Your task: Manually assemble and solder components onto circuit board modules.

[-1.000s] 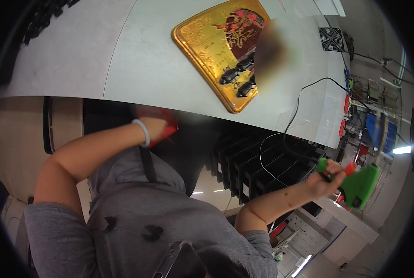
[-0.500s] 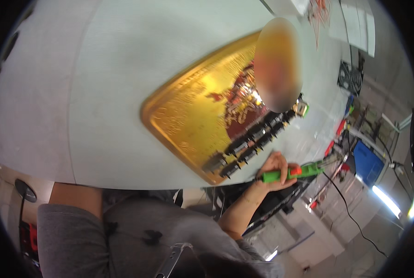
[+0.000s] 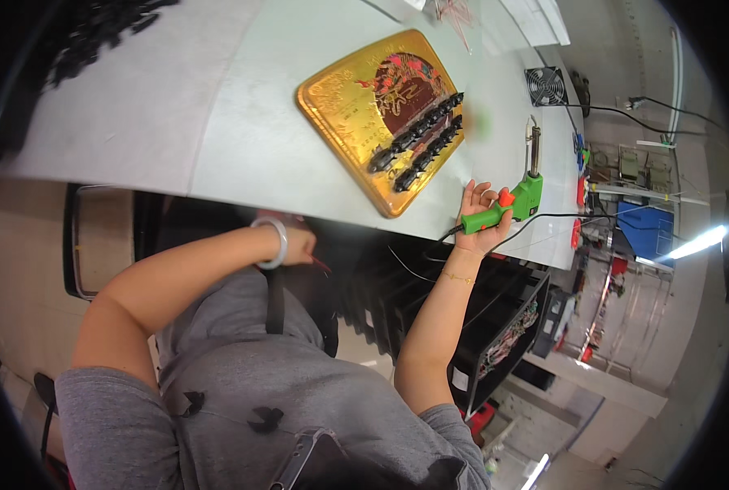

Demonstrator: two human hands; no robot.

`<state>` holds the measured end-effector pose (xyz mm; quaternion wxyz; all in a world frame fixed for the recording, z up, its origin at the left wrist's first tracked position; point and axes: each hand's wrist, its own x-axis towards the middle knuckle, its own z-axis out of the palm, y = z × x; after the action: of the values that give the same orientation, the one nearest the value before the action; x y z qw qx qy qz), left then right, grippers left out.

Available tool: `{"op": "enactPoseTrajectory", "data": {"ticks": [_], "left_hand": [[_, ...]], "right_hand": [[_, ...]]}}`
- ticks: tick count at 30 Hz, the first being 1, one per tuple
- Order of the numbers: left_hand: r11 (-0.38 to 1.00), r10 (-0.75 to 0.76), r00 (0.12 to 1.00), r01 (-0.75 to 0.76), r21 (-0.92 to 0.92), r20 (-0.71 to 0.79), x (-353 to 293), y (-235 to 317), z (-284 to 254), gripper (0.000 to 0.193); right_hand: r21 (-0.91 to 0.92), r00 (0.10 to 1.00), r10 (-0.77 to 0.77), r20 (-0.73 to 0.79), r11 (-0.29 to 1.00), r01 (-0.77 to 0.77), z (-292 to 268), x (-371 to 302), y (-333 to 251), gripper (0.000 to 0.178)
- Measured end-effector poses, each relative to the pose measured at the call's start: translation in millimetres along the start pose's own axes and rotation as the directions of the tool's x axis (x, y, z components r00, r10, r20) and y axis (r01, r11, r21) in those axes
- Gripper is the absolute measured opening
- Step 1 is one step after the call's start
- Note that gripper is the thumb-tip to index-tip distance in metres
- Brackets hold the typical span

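In my right hand (image 3: 487, 220), palm up at the table's front edge, lies a green soldering gun (image 3: 518, 204) with a red trigger. The thumb side holds its handle, some fingers are raised, and its metal tip points away. My left hand (image 3: 297, 243), with a pale bangle at the wrist, is below the table edge, near my lap. Its fingers are curled and partly hidden; a thin red strand (image 3: 322, 265) sticks out beside them. A gold tin lid (image 3: 344, 122) lies on the table, bearing two rows of small black parts (image 3: 417, 135).
A black fan (image 3: 546, 86) stands at the table's right side. Dark pieces are heaped at the far left (image 3: 95, 33). The gun's black cable (image 3: 536, 216) runs off to the right. Under the table is a black crate (image 3: 507, 339) with wires; a blue panel (image 3: 646, 229) sits farther right.
My view has shifted, so the tin lid appears smaller and higher. The soldering gun has swung from pointing right to pointing away. My left hand has come into view below the table edge.
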<state>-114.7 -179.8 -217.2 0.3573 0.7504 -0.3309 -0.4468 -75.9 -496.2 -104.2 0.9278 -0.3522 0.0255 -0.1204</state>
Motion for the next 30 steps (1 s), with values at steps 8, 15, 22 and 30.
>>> {"op": "enactPoseTrajectory", "data": {"ticks": [8, 15, 22, 30], "left_hand": [[0.895, 0.056, 0.850, -0.275, -0.350, -0.524, -126, 99, -56, 0.011], [0.759, -0.224, 0.850, -0.155, -0.633, -0.476, -123, 98, -114, 0.024], [0.505, -0.211, 0.910, -0.211, -0.837, -0.357, -102, 84, -162, 0.021], [0.703, -0.041, 0.919, -0.253, -0.665, -0.393, -58, 68, -190, 0.010]], "right_hand": [[0.054, 1.000, -0.010, -0.013, 0.999, 0.011, -7, 6, 3, 0.037], [-0.012, 0.998, 0.056, 0.039, 0.998, -0.055, 12, -1, 6, 0.039], [0.067, 0.953, 0.234, 0.191, 0.966, -0.250, 30, -6, 18, 0.037], [0.104, 0.946, 0.253, 0.203, 0.955, -0.278, 51, -12, 40, 0.036]]}}
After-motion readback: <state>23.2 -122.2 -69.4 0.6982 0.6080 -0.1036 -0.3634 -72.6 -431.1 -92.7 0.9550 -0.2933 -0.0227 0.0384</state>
